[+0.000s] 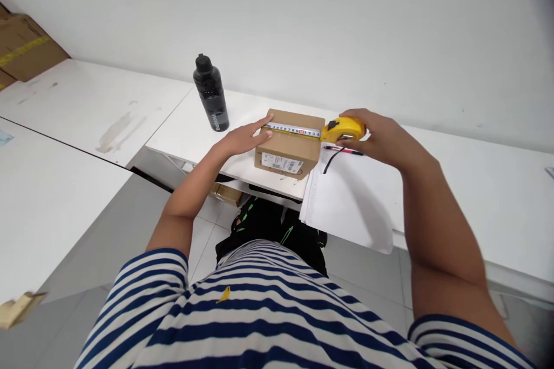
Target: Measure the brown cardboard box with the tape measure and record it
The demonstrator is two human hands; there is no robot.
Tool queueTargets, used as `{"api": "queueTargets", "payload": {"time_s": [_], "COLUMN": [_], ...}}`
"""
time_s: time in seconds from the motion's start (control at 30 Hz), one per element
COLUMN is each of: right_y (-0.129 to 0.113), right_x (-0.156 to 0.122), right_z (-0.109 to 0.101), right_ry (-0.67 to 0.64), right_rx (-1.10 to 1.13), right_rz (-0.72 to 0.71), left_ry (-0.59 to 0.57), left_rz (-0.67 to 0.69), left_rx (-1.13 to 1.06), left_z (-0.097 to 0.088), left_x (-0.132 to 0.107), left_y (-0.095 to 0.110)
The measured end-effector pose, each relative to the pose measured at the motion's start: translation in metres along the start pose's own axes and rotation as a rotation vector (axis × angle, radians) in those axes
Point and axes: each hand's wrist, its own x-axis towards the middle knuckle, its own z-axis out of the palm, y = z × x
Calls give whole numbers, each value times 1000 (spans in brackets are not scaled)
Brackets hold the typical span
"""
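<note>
A small brown cardboard box with a white printed label on its front sits on the white table. Across its top lies the pulled-out blade of a yellow tape measure. My right hand is wrapped round the tape measure's case at the box's right edge. At the left edge, my left hand has thumb and fingers closed on the end of the blade, against the box. The very tip of the blade is hidden by the fingers.
Left of the box stands a dark water bottle. White papers overhang the table's front edge, with a red and black pen on them. Larger cardboard boxes sit at far left. A white wall runs behind.
</note>
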Motion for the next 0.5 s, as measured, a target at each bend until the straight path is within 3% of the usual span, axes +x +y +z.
{"api": "queueTargets", "payload": {"time_s": [0.27, 0.5], "right_y": [16, -7], "right_x": [-3, 7], "right_z": [13, 22], "right_ry": [128, 128], "right_rx": [12, -28], "right_rz": [-101, -160], "left_ry": [54, 194], "left_rz": [35, -43], "left_rx": [-63, 400], "left_z": [4, 4], "left_x": [1, -11], "left_y": [-3, 33]}}
